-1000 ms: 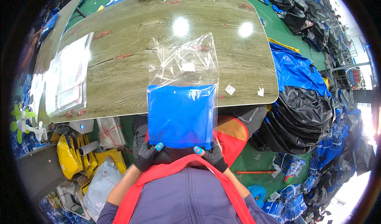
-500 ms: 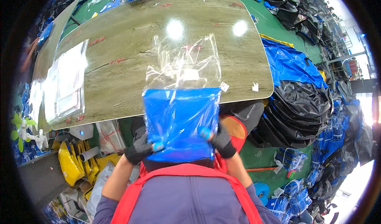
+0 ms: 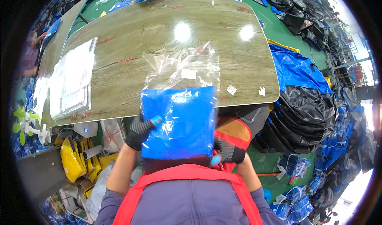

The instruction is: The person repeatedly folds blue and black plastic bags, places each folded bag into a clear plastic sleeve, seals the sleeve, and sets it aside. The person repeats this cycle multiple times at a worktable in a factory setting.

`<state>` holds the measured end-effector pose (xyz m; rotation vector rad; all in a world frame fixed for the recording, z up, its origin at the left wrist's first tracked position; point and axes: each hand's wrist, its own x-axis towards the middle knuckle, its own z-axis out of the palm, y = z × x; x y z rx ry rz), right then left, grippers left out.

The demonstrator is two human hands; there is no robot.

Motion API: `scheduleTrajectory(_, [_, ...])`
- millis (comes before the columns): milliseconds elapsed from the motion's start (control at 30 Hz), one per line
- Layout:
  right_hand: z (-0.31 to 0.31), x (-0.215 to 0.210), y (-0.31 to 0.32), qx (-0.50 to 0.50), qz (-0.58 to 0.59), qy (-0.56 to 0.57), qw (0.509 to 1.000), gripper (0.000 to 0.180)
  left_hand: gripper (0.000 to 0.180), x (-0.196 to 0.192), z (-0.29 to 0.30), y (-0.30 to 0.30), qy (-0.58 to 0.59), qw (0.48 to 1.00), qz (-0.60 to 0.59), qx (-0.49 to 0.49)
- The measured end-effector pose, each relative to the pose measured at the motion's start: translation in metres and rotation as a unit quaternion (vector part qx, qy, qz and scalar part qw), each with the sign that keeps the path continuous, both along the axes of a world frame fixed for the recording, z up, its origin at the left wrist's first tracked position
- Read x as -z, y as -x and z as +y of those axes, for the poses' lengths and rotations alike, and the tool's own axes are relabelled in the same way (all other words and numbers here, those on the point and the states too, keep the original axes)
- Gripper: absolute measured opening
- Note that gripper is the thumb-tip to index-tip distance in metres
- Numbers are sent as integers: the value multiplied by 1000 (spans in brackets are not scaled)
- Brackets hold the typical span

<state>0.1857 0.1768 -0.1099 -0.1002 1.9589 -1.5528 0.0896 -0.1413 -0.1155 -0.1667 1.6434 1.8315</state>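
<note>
A folded blue sheet with a black lower edge lies inside a clear plastic bag. The bag's loose upper part spreads over the table, and the filled part hangs past the table's near edge in front of my body. My left hand, in a dark glove with a blue thumb tip, is closed on the package's left edge, thumb on top. Gloved likewise, my right hand is closed at the lower right corner, its thumb by the edge; its other fingers are partly hidden. A small white paper shows at the bag's upper part.
The wood-patterned table carries a stack of clear bags on the left and two small white labels near its right edge. A large blue-and-black bundle stands at right. Yellow folded pieces and a green fan are at left.
My left hand has moved up along the package's left edge. My right hand has gone down to the lower right corner. The bag's loose top has sunk flatter on the table.
</note>
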Motion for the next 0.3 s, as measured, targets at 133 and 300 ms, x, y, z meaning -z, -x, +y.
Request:
scheduleTrajectory(133, [-4,-1,16,247,-98,155,951,74,80,-25,16,-13,-13,996,23,82])
scheduleTrajectory(300, [-13,92,-14,127,-183,228,948,79,84,-15,23,-10,35,997,68,-33])
